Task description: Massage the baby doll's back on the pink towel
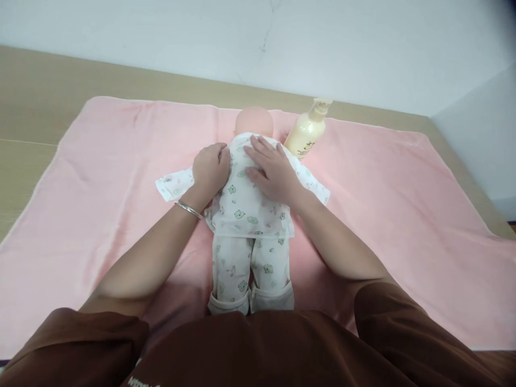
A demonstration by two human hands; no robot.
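A baby doll (250, 209) in a white shirt and trousers with small green animal prints lies lengthwise before me. Its bald head (253, 121) points away, with no face showing, so it seems to lie on its front. My left hand (212, 166), a silver bangle on its wrist, is curled round the doll's left side by the shoulder; its fingertips are partly hidden. Flat on the upper back rests my right hand (272, 169), fingers stretched and slightly spread. Past that hand, a pale yellow pump bottle (306, 131) stands or leans beside the doll's shoulder.
Under the doll a pink blanket (403, 215) spreads across a wooden surface (40, 80), with some creases at the left. A white wall (161, 37) closes off the far side. My brown shirt fills the near edge.
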